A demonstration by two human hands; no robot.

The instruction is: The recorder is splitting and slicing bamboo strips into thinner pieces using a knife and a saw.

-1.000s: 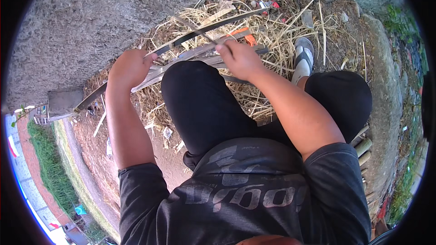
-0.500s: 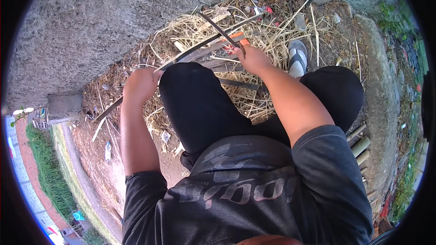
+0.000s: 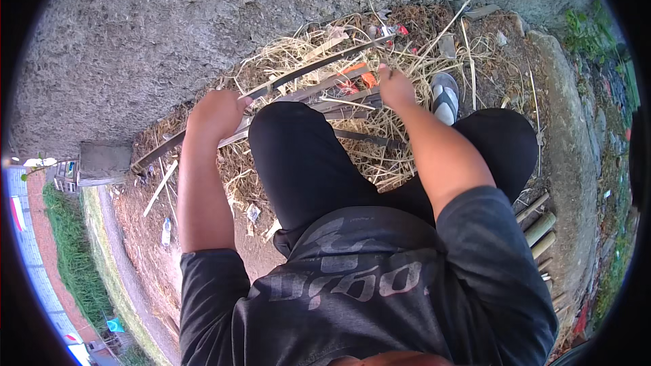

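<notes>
Bare brown earth [image 3: 258, 254] carries a tangle of straw-coloured shavings [image 3: 380, 166], a clear plastic bottle [image 3: 166, 232] and cut round poles [image 3: 540, 228].

Wide, round view from the left of two cameras on my head, facing steeply down and forward, upright. My shirt [image 3: 346, 278] is closest, at the bottom; my left hand [image 3: 217, 119] and right hand [image 3: 397, 89] sit farther off, above the middle. Straight edges bend toward the rim, where grass [image 3: 78, 251] curves along the left.
</notes>
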